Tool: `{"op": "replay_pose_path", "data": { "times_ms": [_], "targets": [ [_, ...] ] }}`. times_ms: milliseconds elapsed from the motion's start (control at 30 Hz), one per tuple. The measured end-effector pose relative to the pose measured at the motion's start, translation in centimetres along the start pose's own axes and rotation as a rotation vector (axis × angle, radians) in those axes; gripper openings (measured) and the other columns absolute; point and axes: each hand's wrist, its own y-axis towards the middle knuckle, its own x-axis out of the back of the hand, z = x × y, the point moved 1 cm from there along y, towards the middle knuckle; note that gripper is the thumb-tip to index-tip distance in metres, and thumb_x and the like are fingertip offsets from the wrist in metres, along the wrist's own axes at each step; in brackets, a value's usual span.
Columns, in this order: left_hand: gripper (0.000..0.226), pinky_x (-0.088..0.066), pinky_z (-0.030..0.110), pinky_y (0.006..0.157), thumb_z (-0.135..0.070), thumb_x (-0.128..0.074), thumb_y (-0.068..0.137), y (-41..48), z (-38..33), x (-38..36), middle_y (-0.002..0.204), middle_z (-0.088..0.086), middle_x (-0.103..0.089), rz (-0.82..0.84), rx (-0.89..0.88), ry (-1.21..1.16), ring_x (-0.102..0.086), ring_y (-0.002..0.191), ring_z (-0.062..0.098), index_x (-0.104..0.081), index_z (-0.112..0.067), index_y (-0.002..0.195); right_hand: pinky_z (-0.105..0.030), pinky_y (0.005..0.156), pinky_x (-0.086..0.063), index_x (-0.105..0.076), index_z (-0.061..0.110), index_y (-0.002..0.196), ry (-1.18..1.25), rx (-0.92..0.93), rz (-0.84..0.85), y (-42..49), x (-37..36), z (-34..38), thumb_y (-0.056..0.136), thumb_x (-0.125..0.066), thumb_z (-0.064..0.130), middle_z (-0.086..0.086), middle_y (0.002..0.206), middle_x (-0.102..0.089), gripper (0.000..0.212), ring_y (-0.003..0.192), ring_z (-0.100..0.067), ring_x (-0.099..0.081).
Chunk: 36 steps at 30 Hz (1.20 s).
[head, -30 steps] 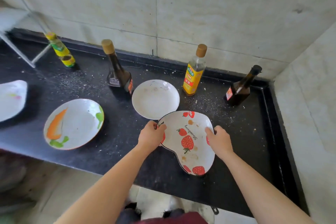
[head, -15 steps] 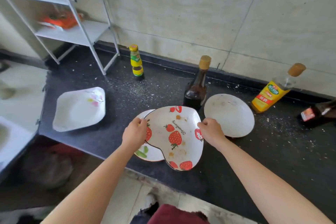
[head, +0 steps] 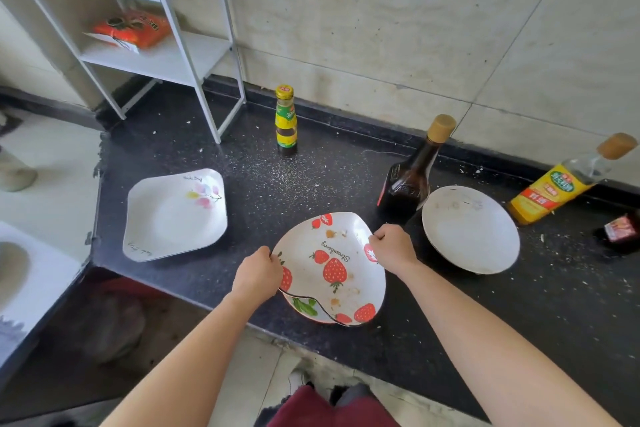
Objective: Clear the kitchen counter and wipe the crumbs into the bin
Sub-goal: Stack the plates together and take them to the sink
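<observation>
**Strawberry plate (head: 332, 267) held by both hands at counter front**

We find the left hand (head: 258, 276) curled round the plate's left rim and the right hand (head: 393, 248) pinching its upper right rim. The plate sits near the front edge of the black counter (head: 519, 322), overlapping a green-patterned plate (head: 304, 307) beneath. Crumbs (head: 277, 173) lie scattered by the yellow-labelled bottle (head: 286, 121).

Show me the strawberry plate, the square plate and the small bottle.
strawberry plate (head: 332, 270): head view, its centre.
square plate (head: 166, 218): head view, its bare middle.
small bottle (head: 286, 116): head view, its yellow label.
</observation>
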Motion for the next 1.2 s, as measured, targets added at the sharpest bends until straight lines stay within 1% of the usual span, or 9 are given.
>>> {"op": "replay_pose_path", "data": {
  "times_ms": [200, 300, 400, 533, 667, 867, 967, 1100, 1200],
  "targets": [
    [0.025, -0.045, 0.038, 0.081, -0.025, -0.032, 0.095, 0.4, -0.2, 0.1, 0.11, 0.016, -0.061, 0.046, -0.007, 0.201, -0.057, 0.099, 0.033, -0.05, -0.008, 0.1, -0.02, 0.052, -0.034, -0.062, 0.007, 0.092, -0.038, 0.047, 0.039, 0.2, 0.5, 0.3, 0.094, -0.05, 0.017, -0.006, 0.086, -0.06, 0.015, 0.074, -0.015, -0.054],
    [0.033, -0.041, 0.043, 0.091, -0.026, -0.035, 0.094, 0.0, -1.8, 0.2, 0.123, 0.015, -0.048, -0.014, 0.006, 0.301, -0.045, 0.115, 0.033, -0.041, -0.009, 0.121, -0.02, 0.054, -0.036, -0.062, 0.007, 0.093, -0.028, 0.059, 0.078, 0.2, 1.2, 0.0, 0.094, -0.051, 0.02, -0.008, 0.09, -0.063, 0.017, 0.075, -0.014, -0.055],
    [0.037, -0.039, 0.039, 0.093, -0.026, -0.039, 0.092, -0.6, -5.3, -0.4, 0.128, 0.01, -0.041, -0.178, -0.167, 0.379, -0.037, 0.118, 0.028, -0.037, -0.013, 0.127, -0.023, 0.067, -0.042, -0.061, 0.01, 0.1, 0.018, 0.085, 0.037, -0.1, 2.5, -1.2, 0.094, -0.052, 0.022, -0.003, 0.097, -0.065, 0.016, 0.081, -0.013, -0.056],
    [0.036, -0.035, 0.032, 0.1, -0.022, -0.041, 0.094, -1.3, -11.9, -3.7, 0.133, 0.002, -0.042, -0.172, -0.467, 0.255, -0.034, 0.121, 0.022, -0.041, -0.018, 0.13, -0.02, 0.077, -0.044, -0.058, 0.016, 0.11, 0.08, 0.035, -0.05, 0.3, 5.1, -5.0, 0.095, -0.053, 0.023, 0.0, 0.108, -0.063, 0.018, 0.094, -0.014, -0.059],
    [0.036, -0.038, 0.03, 0.099, -0.019, -0.044, 0.094, -2.9, -18.3, -8.8, 0.133, -0.001, -0.044, 0.001, -0.555, 0.014, -0.038, 0.124, 0.016, -0.046, -0.021, 0.13, -0.021, 0.076, -0.045, -0.057, 0.017, 0.112, 0.104, -0.115, -0.136, 1.7, 9.1, -10.6, 0.095, -0.053, 0.021, -0.004, 0.114, -0.062, 0.019, 0.087, -0.012, -0.052],
    [0.043, -0.047, 0.035, 0.094, -0.021, -0.049, 0.092, -2.3, -23.6, -16.4, 0.128, 0.01, -0.051, 0.3, -0.235, -0.117, -0.054, 0.113, 0.025, -0.04, -0.01, 0.133, -0.032, 0.078, -0.044, -0.044, 0.009, 0.13, 0.027, -0.349, -0.227, 3.4, 14.5, -18.6, 0.092, -0.053, 0.023, -0.01, 0.131, -0.049, 0.041, 0.108, -0.026, -0.056],
    [0.036, -0.05, 0.035, 0.08, -0.02, -0.048, 0.092, -0.9, -24.0, -18.3, 0.116, 0.011, -0.059, 0.328, -0.03, -0.23, -0.059, 0.101, 0.027, -0.044, -0.007, 0.126, -0.028, 0.072, -0.042, -0.041, 0.009, 0.131, 0.075, -0.394, -0.177, 4.6, 15.0, -20.6, 0.093, -0.053, 0.021, -0.01, 0.132, -0.048, 0.042, 0.105, -0.024, -0.056],
    [0.026, -0.056, 0.041, 0.084, -0.012, -0.047, 0.093, 0.2, -23.8, -19.7, 0.089, 0.002, -0.061, 0.354, 0.157, -0.434, -0.062, 0.087, 0.023, -0.051, -0.01, 0.119, -0.024, 0.059, -0.039, -0.044, 0.01, 0.125, 0.221, -0.4, -0.092, 5.8, 14.2, -21.3, 0.091, -0.044, 0.005, -0.009, 0.121, -0.054, 0.035, 0.086, -0.015, -0.048],
    [0.03, -0.055, 0.034, 0.072, -0.006, -0.048, 0.092, 0.2, -24.1, -20.3, 0.095, 0.001, -0.056, 0.373, 0.214, -0.517, -0.058, 0.081, 0.019, -0.046, -0.01, 0.122, -0.025, 0.058, -0.042, -0.045, 0.01, 0.123, 0.309, -0.425, -0.103, 6.2, 14.0, -21.4, 0.089, -0.042, 0.002, -0.008, 0.116, -0.053, 0.036, 0.09, -0.018, -0.05]
  ]
}}
